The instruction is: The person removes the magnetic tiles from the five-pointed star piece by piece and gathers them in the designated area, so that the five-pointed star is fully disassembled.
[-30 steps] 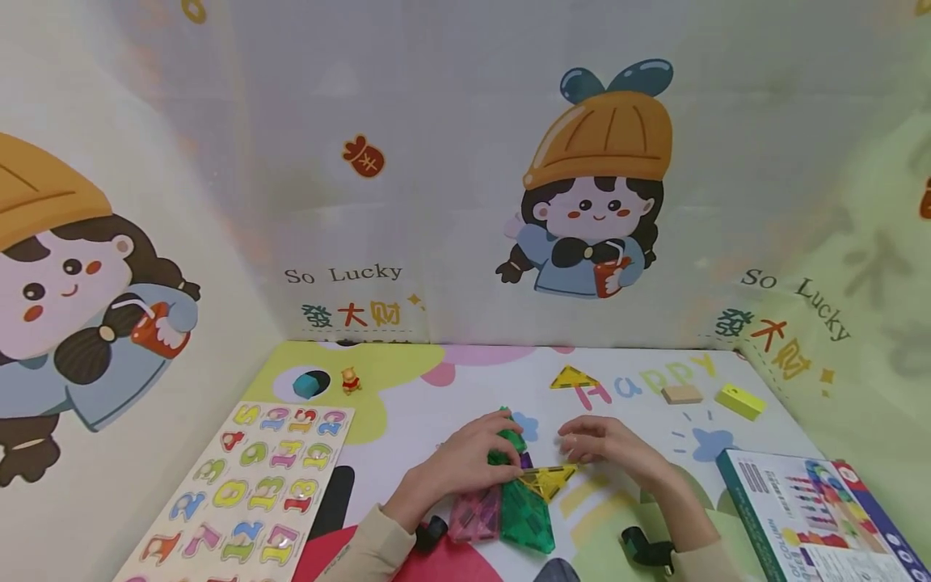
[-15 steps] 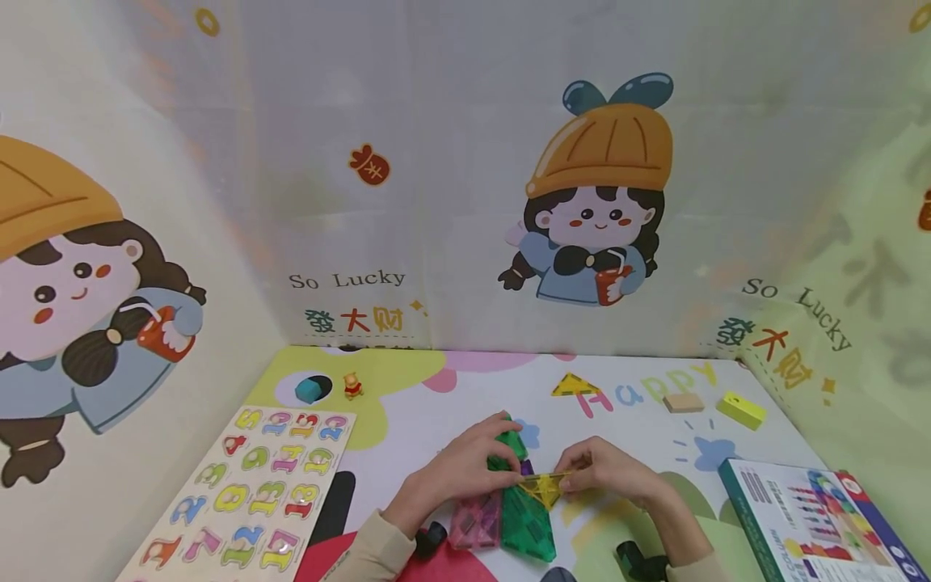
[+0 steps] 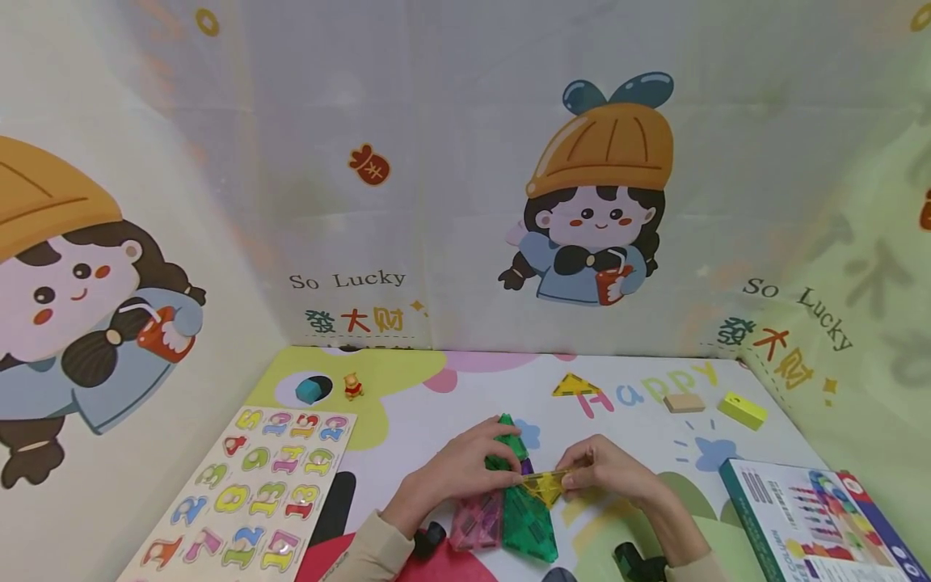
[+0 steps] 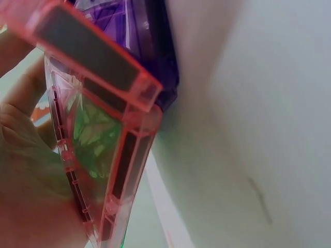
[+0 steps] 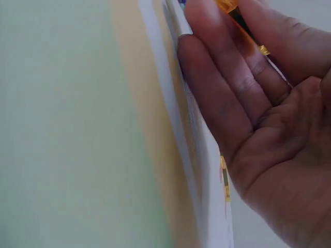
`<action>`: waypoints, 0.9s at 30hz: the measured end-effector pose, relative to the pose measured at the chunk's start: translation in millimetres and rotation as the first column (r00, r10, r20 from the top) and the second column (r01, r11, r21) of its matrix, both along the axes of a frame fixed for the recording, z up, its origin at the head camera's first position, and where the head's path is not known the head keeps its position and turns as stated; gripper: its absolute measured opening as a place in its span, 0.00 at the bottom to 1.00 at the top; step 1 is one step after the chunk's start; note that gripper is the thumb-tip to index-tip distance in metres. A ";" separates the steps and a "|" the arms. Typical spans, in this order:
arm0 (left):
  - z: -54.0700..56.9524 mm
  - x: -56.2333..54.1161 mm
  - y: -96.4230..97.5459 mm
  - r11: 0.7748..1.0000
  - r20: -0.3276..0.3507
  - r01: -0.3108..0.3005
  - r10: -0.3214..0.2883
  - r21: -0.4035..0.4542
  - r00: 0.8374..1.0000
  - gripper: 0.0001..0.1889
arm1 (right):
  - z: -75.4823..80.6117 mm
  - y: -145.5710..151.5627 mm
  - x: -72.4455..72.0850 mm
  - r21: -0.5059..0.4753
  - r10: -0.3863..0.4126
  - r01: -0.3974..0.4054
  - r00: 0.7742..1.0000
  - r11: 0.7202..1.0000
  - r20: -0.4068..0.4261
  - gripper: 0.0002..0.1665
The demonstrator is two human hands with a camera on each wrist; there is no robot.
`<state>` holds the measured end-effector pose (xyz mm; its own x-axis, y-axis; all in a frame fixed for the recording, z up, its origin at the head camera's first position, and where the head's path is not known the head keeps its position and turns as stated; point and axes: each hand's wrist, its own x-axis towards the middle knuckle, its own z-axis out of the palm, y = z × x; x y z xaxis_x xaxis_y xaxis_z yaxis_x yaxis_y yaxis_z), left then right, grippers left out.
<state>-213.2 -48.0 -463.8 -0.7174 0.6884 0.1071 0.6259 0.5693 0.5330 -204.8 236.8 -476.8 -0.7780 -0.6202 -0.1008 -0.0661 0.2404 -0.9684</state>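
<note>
In the head view, translucent magnetic tiles are joined at the table's middle: a pink tile (image 3: pixel 476 521), a large green tile (image 3: pixel 529 525) and smaller green pieces (image 3: pixel 512 440) farther back. My left hand (image 3: pixel 465 462) holds this structure from the left, fingers curled over its back part. On the right, my right hand (image 3: pixel 609 466) pinches the corner of a yellow triangle tile (image 3: pixel 544 487), which lies against the structure near my left thumb. A purple tile (image 4: pixel 150 46) shows beside pink edges in the left wrist view. The right wrist view shows only a bit of the yellow tile (image 5: pixel 227 6).
A number puzzle board (image 3: pixel 247 493) lies left, with a teal block (image 3: pixel 309 391) and a small bear figure (image 3: pixel 352 385) behind it. Farther back are another yellow triangle tile (image 3: pixel 575 385), a wooden block (image 3: pixel 684 402) and a yellow block (image 3: pixel 743 411). A box (image 3: pixel 822 517) lies right.
My right hand has moved left and down to the yellow triangle tile and now pinches its right corner. My left hand has stayed on the structure. The head view has shifted slightly.
</note>
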 end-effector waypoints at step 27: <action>0.2 -0.1 -1.9 1.000 0.035 -0.005 0.006 -0.015 0.999 0.06 | 10.2 13.1 -22.7 0.155 -0.673 0.666 0.740 0.730 -0.011 0.20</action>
<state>-213.3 -49.9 -463.7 -0.7245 0.6856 0.0713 0.6036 0.5811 0.5459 -227.5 249.9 -466.7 -0.9789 0.0832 -0.1869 0.2041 0.3381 -0.9187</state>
